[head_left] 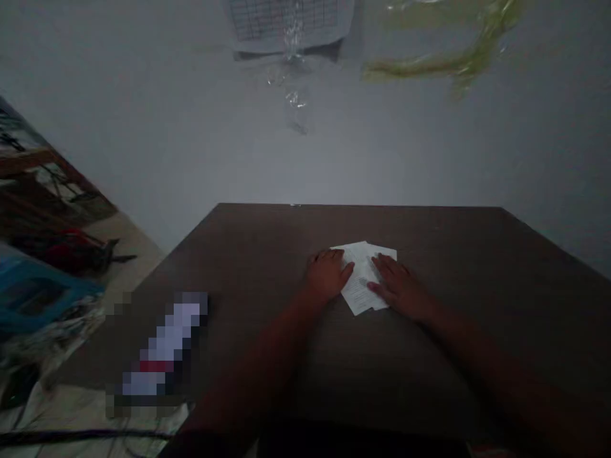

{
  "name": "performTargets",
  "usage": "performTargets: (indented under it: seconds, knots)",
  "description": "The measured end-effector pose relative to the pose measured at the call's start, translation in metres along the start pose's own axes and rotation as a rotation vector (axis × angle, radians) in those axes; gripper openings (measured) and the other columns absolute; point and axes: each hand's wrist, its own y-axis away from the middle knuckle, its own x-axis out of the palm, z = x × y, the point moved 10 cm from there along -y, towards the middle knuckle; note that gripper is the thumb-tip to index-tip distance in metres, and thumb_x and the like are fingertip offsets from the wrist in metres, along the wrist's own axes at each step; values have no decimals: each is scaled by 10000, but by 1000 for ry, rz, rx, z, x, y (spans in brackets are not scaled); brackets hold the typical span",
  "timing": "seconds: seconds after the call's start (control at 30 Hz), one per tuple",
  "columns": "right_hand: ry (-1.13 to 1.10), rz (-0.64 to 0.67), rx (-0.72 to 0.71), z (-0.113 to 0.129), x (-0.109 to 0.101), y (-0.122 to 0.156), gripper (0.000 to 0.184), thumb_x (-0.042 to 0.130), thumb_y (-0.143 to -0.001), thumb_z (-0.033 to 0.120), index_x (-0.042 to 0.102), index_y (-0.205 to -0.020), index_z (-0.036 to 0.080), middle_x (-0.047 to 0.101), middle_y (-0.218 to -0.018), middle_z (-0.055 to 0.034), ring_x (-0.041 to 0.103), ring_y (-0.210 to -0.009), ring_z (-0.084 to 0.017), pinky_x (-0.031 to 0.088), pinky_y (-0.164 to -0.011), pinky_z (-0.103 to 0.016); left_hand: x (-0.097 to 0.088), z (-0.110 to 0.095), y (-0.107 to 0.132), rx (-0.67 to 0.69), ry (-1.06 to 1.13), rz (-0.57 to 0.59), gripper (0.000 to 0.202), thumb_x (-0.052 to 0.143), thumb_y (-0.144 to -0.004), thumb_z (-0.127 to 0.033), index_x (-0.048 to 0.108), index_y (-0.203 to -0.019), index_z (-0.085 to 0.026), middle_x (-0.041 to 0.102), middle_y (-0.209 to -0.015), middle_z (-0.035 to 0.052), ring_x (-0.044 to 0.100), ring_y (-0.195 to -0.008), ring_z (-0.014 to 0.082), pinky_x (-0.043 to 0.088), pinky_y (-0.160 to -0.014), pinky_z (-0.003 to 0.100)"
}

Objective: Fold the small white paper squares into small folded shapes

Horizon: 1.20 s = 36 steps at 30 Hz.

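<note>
White printed paper sheets (361,280) lie on the dark brown table (267,254), overlapping at different angles; how many there are I cannot tell. My left hand (327,275) rests on their left edge, palm down, with the thumb stretched over the paper. On the right side, my right hand (398,286) lies flat with its fingers spread across the sheets. Neither hand is closed around anything. The print is too small to read.
A pixelated, light-coloured oblong thing (165,346) lies at the table's left edge. The wall (382,146) rises behind the table, with a taped grid sheet (286,22) and yellow tape (429,67). A blue plastic stool (42,292) stands on the floor at left.
</note>
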Motion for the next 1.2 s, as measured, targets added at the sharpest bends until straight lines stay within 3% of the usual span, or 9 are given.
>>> performTargets:
  seconds: [0.1, 0.17, 0.37, 0.57, 0.67, 0.77, 0.83, 0.97, 1.2]
  knots:
    - [-15, -63, -1, -5, -2, -1, 947, 497, -1236, 796, 491, -2010, 250, 517, -2045, -222, 503, -1891, -532, 480, -1498, -801, 5, -6, 0, 19, 2, -4, 475, 597, -1353, -412, 764, -1732, -180, 814, -1787, 197, 746, -1697, 397, 526, -1500, 594]
    - [-20, -90, 2, -7, -2, -1, 948, 513, -1232, 798, 488, -2010, 256, 499, -2054, -224, 496, -1893, -542, 493, -1486, -815, 8, -8, -1, 41, 8, 2, 460, 599, -1350, -414, 767, -1733, -223, 825, -1780, 161, 756, -1690, 371, 539, -1498, 570]
    - [-32, -103, -12, -6, 1, -3, 951, 513, -1238, 794, 510, -1994, 217, 460, -2072, -237, 457, -1912, -550, 485, -1498, -812, 18, -15, -4, 133, 61, 58, 485, 620, -1338, -357, 731, -1747, -121, 815, -1773, 207, 777, -1666, 354, 574, -1476, 519]
    - [-60, -182, -39, -7, -3, -6, 875, 564, -1241, 740, 553, -1976, 265, 555, -2021, -212, 521, -1881, -526, 511, -1491, -797, 20, -26, 2, 262, 149, 132, 583, 640, -1339, -397, 631, -1860, -137, 716, -1894, 206, 694, -1763, 340, 532, -1508, 476]
    - [-77, -202, -58, -13, -5, -9, 834, 584, -1244, 686, 555, -1976, 288, 580, -2005, -203, 542, -1867, -530, 512, -1482, -824, 16, -21, 6, 307, 170, 183, 839, 837, -1242, -570, 577, -1926, -159, 589, -2007, 218, 555, -1881, 402, 483, -1544, 515]
    - [-68, -203, -46, -23, -7, -15, 799, 587, -1238, 657, 597, -1949, 290, 615, -1980, -201, 568, -1848, -537, 489, -1494, -832, 15, -9, 14, 317, 170, 298, 1331, 1084, -983, -760, 457, -2016, -203, 387, -2120, 225, 381, -1960, 519, 391, -1589, 639]
    - [-49, -188, -16, -29, -7, -19, 781, 577, -1234, 651, 636, -1918, 278, 642, -1958, -202, 570, -1847, -537, 481, -1500, -829, 16, -2, 21, 312, 146, 364, 1475, 1129, -903, -789, 391, -2049, -225, 297, -2150, 228, 295, -1983, 556, 317, -1607, 711]
    - [-21, -126, 1, -31, -3, -22, 779, 530, -1233, 672, 692, -1868, 251, 667, -1935, -204, 600, -1825, -536, 497, -1484, -842, 19, 5, 31, 283, 77, 421, 1433, 1102, -909, -752, 416, -2047, -217, 295, -2150, 225, 290, -1981, 571, 266, -1620, 718]
    - [-100, -141, -56, -23, -9, -15, 712, 576, -1199, 721, 803, -1741, 320, 794, -1804, -180, 709, -1728, -528, 564, -1447, -819, 21, 1, 30, 231, 2, 370, 1306, 981, -979, -815, 454, -2025, -236, 354, -2140, 191, 351, -1964, 521, 287, -1610, 651]
